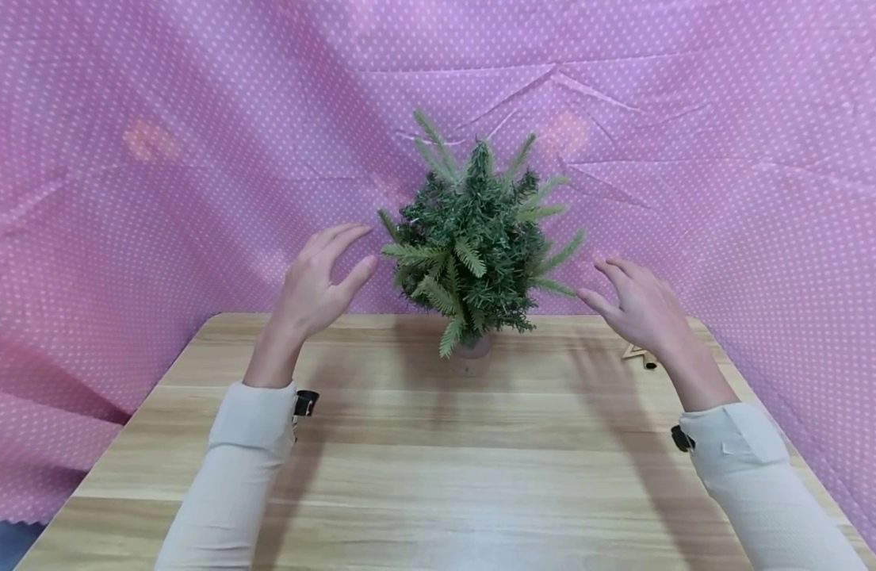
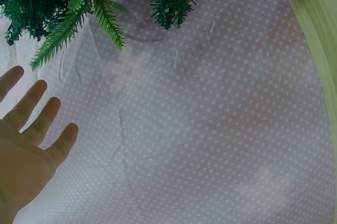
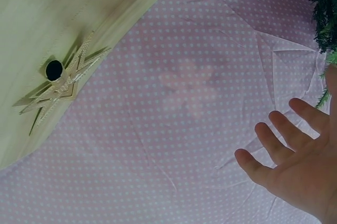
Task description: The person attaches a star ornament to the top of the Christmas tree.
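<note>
A small artificial Christmas tree (image 1: 480,238) with green branches stands near the back of the wooden table, its round base (image 1: 473,346) partly covered by the lower needles. To its left, my left hand (image 1: 323,277) is raised with fingers spread, a gap short of the branches. My right hand (image 1: 640,305) is held up on the other side, fingertips close to the outer sprigs. Neither hand holds anything. Behind the right wrist lies a gold star tree topper (image 3: 66,84) with a dark round socket; the hand and forearm hide part of it in the head view.
The wooden tabletop (image 1: 438,468) spreads in front of the tree. Pink polka-dot cloth (image 1: 195,159) hangs behind the table and along both sides, close to the tabletop's edges. Shadows of both arms fall across the wood.
</note>
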`<state>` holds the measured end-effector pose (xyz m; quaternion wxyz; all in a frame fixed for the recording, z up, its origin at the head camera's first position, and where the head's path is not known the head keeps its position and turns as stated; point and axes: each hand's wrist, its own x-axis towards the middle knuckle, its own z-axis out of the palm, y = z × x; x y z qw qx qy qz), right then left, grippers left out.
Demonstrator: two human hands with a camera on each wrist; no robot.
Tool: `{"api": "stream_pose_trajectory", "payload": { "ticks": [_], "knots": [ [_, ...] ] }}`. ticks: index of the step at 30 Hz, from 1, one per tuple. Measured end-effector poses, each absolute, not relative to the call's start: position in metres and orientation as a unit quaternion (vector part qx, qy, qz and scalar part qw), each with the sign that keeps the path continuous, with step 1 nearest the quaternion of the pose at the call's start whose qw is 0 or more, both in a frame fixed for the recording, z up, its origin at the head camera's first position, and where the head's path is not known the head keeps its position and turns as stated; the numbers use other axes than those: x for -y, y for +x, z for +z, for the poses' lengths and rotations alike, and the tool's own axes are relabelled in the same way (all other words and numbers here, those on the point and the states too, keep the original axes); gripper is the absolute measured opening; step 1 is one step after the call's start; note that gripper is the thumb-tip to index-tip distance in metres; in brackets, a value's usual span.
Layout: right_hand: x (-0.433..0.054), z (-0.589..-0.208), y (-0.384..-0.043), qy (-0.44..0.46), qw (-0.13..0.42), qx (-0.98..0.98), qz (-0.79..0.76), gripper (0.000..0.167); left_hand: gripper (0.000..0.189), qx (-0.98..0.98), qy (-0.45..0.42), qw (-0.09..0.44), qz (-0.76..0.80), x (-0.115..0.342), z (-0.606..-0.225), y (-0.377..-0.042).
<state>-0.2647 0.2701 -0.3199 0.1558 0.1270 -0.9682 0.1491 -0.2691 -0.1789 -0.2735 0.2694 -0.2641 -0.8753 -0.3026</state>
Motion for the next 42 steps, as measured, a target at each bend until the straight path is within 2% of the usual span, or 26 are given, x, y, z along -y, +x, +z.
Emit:
{"api": "stream_pose_trajectory", "payload": {
  "ticks": [19, 32, 42],
  "knots": [
    [-0.283, -0.338, -0.267, 0.146, 0.146, 0.961, 0.184, 0.064, 0.05, 0.834, -0.305, 0.297, -0.351, 0.166, -0.267, -0.275],
    [-0.291, -0.348, -0.267, 0.16, 0.15, 0.956, 0.193, 0.057, 0.049, 0.833, -0.314, 0.292, -0.35, 0.159, -0.262, -0.283],
    [-0.296, -0.356, -0.271, 0.177, 0.128, 0.952, 0.214, 0.056, 0.049, 0.827, -0.322, 0.305, -0.346, 0.154, -0.258, -0.285]
  ]
}}
